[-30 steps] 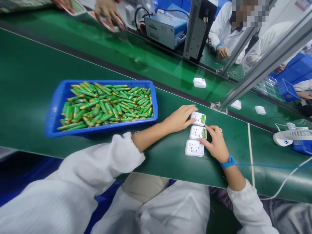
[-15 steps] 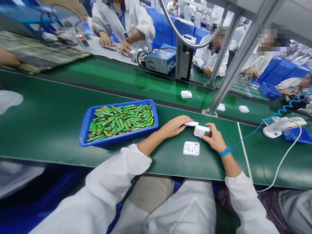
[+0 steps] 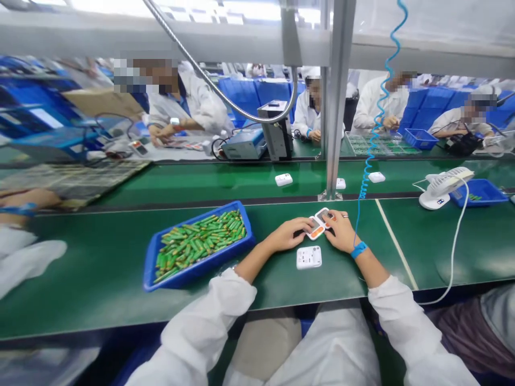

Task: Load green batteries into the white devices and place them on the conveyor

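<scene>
Two small white electronic devices with grey screens and orange buttons lie face up, side by side and touching. My left hand (image 3: pixel 290 234) has its fingers closed on the left edge of the nearer white device (image 3: pixel 317 230). My right hand (image 3: pixel 340 231), with a blue wristband, grips the farther white device (image 3: pixel 323 214); its fingers partly cover the screen and buttons. Closer to me, a third white device (image 3: pixel 309 258) rests back side up on the green belt. Left of my forearm stands a blue bin (image 3: pixel 193 279) full of green batteries (image 3: pixel 201 241).
Beyond a dark rail, more white devices (image 3: pixel 284 179) lie on the far belt. A metal post (image 3: pixel 335 107) rises just past my hands. A coiled blue cord (image 3: pixel 378 123) hangs near my right wrist. A white fan (image 3: pixel 446 185) and co-workers' hands (image 3: pixel 164 133) are farther off.
Both devices have been turned from back side to screen side up and brought together. The batteries seen in the right one are now out of sight. My view has levelled.
</scene>
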A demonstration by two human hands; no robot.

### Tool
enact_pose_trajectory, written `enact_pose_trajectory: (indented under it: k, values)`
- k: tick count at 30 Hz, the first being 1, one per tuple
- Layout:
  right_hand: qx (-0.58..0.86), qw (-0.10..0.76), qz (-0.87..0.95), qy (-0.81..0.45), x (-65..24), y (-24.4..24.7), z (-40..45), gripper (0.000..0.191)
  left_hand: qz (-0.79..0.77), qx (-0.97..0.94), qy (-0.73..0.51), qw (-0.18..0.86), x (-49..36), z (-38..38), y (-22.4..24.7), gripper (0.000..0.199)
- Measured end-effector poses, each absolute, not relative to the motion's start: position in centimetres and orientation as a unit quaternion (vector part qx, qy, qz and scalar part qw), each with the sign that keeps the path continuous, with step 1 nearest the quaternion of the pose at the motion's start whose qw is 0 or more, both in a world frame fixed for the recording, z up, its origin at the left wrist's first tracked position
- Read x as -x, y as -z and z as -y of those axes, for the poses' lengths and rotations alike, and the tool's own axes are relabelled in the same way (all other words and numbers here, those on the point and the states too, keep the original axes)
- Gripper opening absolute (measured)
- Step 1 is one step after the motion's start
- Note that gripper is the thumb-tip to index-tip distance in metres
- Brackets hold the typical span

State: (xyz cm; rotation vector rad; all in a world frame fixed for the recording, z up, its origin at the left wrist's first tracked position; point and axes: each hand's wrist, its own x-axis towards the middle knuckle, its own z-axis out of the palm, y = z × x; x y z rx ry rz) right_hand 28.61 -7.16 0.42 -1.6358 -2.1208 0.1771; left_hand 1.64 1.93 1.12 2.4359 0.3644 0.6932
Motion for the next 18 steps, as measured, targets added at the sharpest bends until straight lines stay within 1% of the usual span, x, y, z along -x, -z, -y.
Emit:
enact_pose_trajectory:
  k: [2, 5, 8, 10, 12, 14, 16, 18]
  values:
    - [0.616, 0.224, 0.752, -0.071, -28.3, -0.6, 7.6, 0.061, -0.13, -0.916, -0.244, 0.292, -2.2, -2.5, -1.1, 0.024]
    - [0.623, 0.244, 0.739, -0.085, -28.1, -1.0, 8.0, 0.067, -0.11, -0.928, -0.214, 0.284, -3.7, -3.4, -1.4, 0.027]
    - [0.633, 0.242, 0.73, -0.086, -28.7, -1.0, 8.2, 0.06, -0.098, -0.943, -0.184, 0.259, -6.2, -3.7, -1.9, 0.029]
    - [0.659, 0.236, 0.71, -0.077, -29.6, -0.8, 8.7, 0.054, -0.082, -0.955, -0.156, 0.238, -7.9, -3.4, -2.2, 0.038]
    - [0.685, 0.238, 0.686, -0.058, -30.9, -0.2, 9.4, 0.052, -0.062, -0.966, -0.131, 0.215, -9.1, -2.9, -2.4, 0.049]
    - [0.709, 0.242, 0.662, -0.031, -32.7, 0.6, 10.4, 0.051, -0.054, -0.972, -0.119, 0.195, -9.6, -2.9, -2.7, 0.055]
    - [0.737, 0.242, 0.631, -0.003, -35.1, 1.3, 11.5, 0.049, -0.078, -0.974, -0.118, 0.177, -9.2, -3.9, -2.9, 0.057]
    - [0.772, 0.236, 0.589, 0.017, -38.2, 1.9, 12.5, 0.049, -0.157, -0.969, -0.11, 0.154, -8.1, -6.2, -3.3, 0.056]
